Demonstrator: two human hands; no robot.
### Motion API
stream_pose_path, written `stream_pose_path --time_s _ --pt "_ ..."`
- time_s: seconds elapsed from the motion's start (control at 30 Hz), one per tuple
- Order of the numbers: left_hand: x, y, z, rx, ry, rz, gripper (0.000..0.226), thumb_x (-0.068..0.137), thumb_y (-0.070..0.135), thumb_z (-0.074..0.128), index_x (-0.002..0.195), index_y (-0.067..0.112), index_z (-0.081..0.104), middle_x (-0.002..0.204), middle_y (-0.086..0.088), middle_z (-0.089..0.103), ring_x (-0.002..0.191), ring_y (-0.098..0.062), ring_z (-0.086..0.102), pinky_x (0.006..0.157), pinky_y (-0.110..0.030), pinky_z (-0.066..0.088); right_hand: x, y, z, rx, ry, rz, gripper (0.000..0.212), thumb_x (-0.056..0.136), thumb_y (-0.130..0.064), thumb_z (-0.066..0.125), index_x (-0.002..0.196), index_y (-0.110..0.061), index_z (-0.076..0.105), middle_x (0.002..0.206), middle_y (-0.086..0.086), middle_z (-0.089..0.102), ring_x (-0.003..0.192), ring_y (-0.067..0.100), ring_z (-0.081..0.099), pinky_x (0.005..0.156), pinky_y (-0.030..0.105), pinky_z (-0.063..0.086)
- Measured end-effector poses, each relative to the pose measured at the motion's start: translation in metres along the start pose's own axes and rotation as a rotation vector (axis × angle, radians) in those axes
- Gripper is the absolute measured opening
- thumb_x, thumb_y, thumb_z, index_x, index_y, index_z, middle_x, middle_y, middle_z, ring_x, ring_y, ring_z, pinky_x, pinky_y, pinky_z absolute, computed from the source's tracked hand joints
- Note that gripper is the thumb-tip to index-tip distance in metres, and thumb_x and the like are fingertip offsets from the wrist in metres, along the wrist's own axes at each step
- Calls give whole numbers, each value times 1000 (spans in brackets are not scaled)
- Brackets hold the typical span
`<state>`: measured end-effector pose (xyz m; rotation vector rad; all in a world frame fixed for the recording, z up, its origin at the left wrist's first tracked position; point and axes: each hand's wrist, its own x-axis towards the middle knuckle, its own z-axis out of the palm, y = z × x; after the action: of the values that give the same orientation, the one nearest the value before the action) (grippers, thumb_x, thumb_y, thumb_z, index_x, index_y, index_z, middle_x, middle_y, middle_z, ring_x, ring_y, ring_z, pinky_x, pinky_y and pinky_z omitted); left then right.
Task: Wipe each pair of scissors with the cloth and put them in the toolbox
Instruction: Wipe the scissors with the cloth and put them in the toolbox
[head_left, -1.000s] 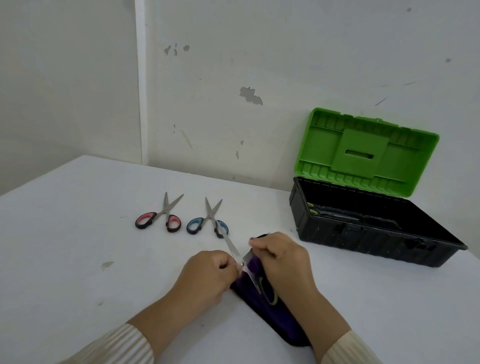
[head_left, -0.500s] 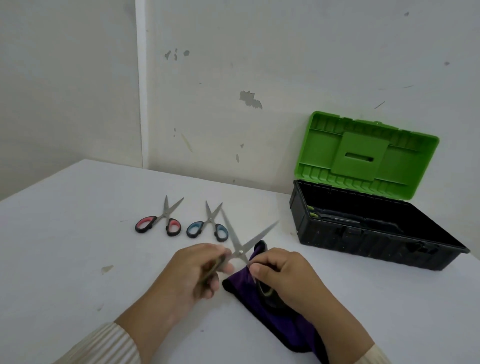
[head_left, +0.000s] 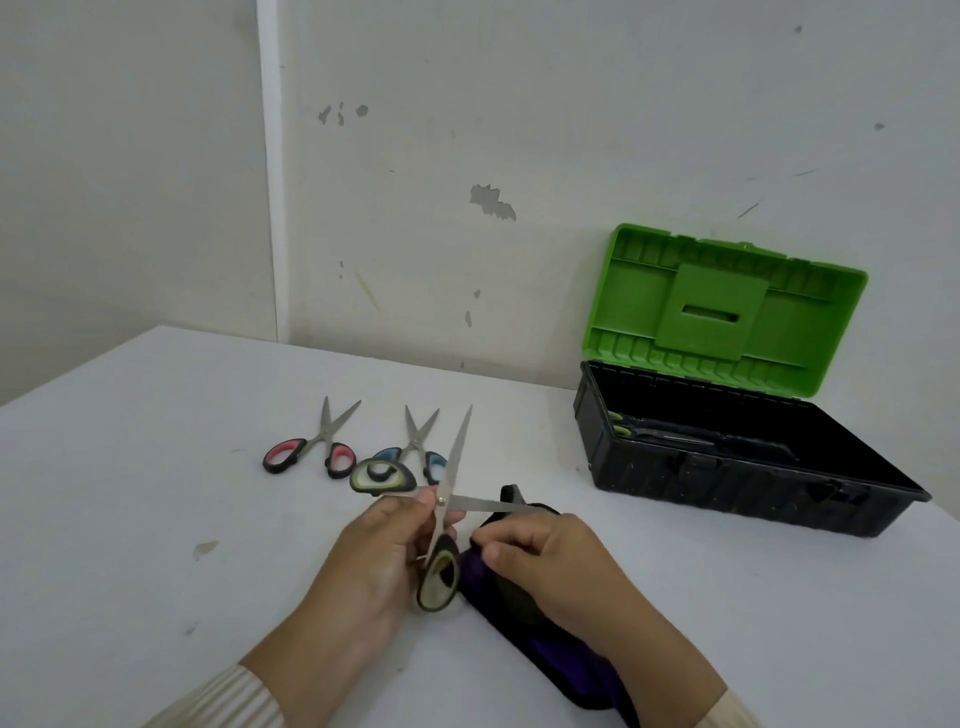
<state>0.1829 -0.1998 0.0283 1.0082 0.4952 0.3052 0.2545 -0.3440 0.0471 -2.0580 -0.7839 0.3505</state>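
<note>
Since half a second ago the green-handled scissors (head_left: 441, 501) have swung wider open; one blade now points away up the bench (head_left: 156, 467), the other lies across to the right over the far end of the cloth (head_left: 545, 654), and one handle loop has risen in front of the blue pair. Our left hand (head_left: 379, 566) grips the scissors at the pivot, thumb and fingers curled round it, with the lower loop against the palm; our right hand (head_left: 550, 556) has its fingers curled, pinching up a fold of the cloth, which lies on the bench beneath that wrist.

The step in hand looks to be wiping the opened blades. We should keep the left grip firm at the pivot so the blades cannot snap shut; bring the pinched fold onto the rightward blade near the pivot; draw it outward to the tip with fingers on the flat, never along the edge; then turn the pair and do the other blade.

Further out, the red-handled scissors (head_left: 311, 452) and the blue-handled scissors (head_left: 415, 447) lie side by side on the bench, untouched, so we judge most of the task remains. The toolbox (head_left: 727, 483) stands open to the right, well apart, its green lid (head_left: 727, 312) back against the wall; something with yellow-green ends lies inside, and we cannot tell what.
</note>
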Motion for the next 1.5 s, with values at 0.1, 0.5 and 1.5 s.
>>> stream_pose_path --time_s 0.1,0.5,1.5 --pt "0 5 -2 85 60 20 18 94 19 55 87 5 63 61 -4 73 67 -24 64 64 -35 52 5 11 -24 143 198 131 31 79 2 60 80 -26 73 87 -5 71 81 10 63 86 22 47" --pt "-14 -7 11 468 -10 48 25 96 11 46 72 7 52 53 -11 60 37 -21 54 43 -23 40 2 -7 21 -402 297 -523 20 75 -12 52 77 -19 70 73 -4 70 74 8 60 72 19 46" --pt "-17 2 9 543 -117 89 28 96 11 47 70 12 57 73 -6 68 47 -18 58 43 -26 43 19 27 -36 -141 718 -101 17 81 -6 63 85 -19 73 86 -8 66 90 12 61 72 -5 33"
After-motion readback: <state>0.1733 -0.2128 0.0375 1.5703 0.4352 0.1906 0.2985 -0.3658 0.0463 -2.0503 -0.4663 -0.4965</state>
